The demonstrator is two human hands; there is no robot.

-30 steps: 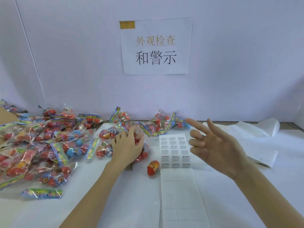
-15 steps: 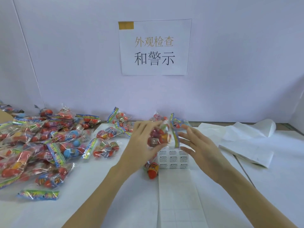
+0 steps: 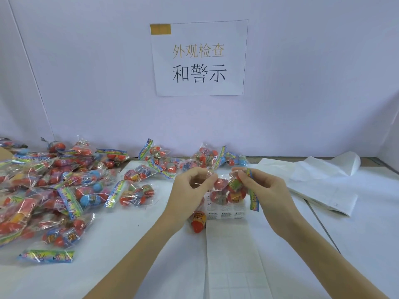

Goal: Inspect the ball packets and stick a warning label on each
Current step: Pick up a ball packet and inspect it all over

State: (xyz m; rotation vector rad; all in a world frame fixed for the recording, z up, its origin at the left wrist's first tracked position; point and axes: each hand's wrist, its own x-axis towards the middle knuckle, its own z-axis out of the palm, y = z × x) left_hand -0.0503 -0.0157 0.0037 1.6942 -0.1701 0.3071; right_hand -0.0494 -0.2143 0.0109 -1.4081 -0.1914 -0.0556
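Both hands pinch a crinkly clear packet (image 3: pixel 227 190) of round red balls, left hand (image 3: pixel 190 190) and right hand (image 3: pixel 265 190) at opposite ends, above the matte label sheet (image 3: pixel 233 255) near a loose ball (image 3: pixel 197 221).

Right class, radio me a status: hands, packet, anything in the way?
Left hand and right hand both pinch one ball packet, held above label sheet. No label on yet. Loose ball beside sheet.

Bright, even, diffuse light; only faint soft shadows under the forearms on the surface (image 3: pixel 121 244). Small glints on the plastic packets (image 3: pixel 64 186). Wide-angle bending at frame edges. Slightly soft overall, label print unreadable.
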